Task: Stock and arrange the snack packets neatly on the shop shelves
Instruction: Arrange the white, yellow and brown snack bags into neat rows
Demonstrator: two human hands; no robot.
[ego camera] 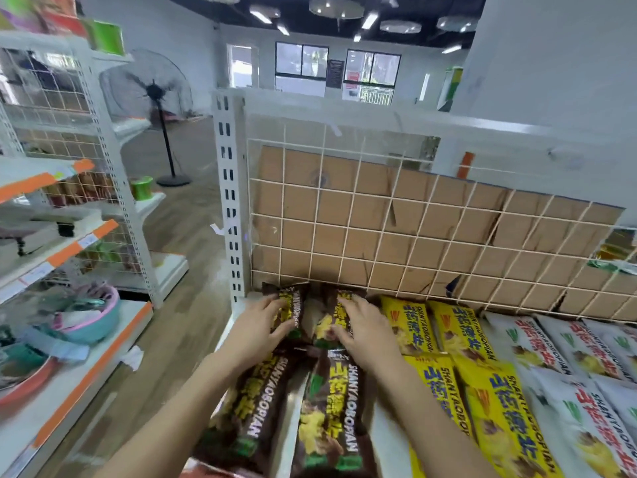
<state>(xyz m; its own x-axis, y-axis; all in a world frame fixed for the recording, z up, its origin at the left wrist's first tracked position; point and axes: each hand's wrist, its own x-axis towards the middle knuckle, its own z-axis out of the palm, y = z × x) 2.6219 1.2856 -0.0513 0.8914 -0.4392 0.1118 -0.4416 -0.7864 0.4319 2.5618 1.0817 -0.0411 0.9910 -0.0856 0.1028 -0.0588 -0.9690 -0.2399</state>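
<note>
White shop shelving lined the aisle, with a standing fan point(157, 91) on the wooden floor beyond and plastic bowls point(91, 320) on the rack to the left. On the near shelf point(387, 443), backed by a wire grid panel point(379, 220) with cardboard point(344, 201) behind it, snack packets lay in two rows: brown at the left end, yellow packets point(413, 326) beside them, white packets point(579, 346) further right. The left hand point(256, 326) gripped the back-left brown packet point(287, 310), fingers over its face and thumb curled at its near end, close against the grid. The right hand point(362, 326) gripped the back-right brown packet point(329, 320) just beside it in the same way (blur softened the fingertips). Two front brown packets point(331, 408) lay lengthwise under the forearms, slightly apart.
</note>
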